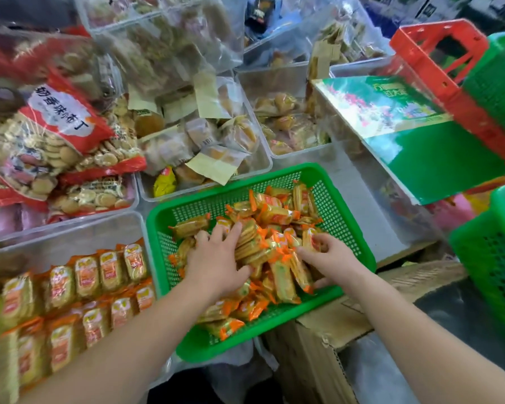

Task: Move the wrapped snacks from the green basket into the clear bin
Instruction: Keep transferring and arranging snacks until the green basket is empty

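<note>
Two bare forearms reach up from the bottom edge of the frame into one green basket [274,172] at centre, which rests partly on a cardboard box [318,333]. Its pile of wrapped snacks [274,215], yellow packets with orange ends, is too tangled to count; there are several dozen.

The left hand [216,258] lies palm down on the left side of the pile, one finger stretched forward, the others bent and the thumb tucked against the packets. Whether it actually grips any cannot be told. The right hand [330,258], on the right side of the pile, has its fingers and thumb curled round a small bunch of packets.

Just left of the basket, in the lower left of the frame, stands the clear bin [70,225], with stacked packets [85,275] of the same kind standing on edge in rows. Five show in the back row; the nearer rows blur.

At upper left lie at least two red bags of round biscuits [67,118]. One bin of wrapped buns [263,167] sits above the basket, with a single yellow packet [164,182] at its near corner. One green box [438,158] lies tilted at right, one red basket [438,53] behind it, and two more green baskets [493,258] meet the right edge.
</note>
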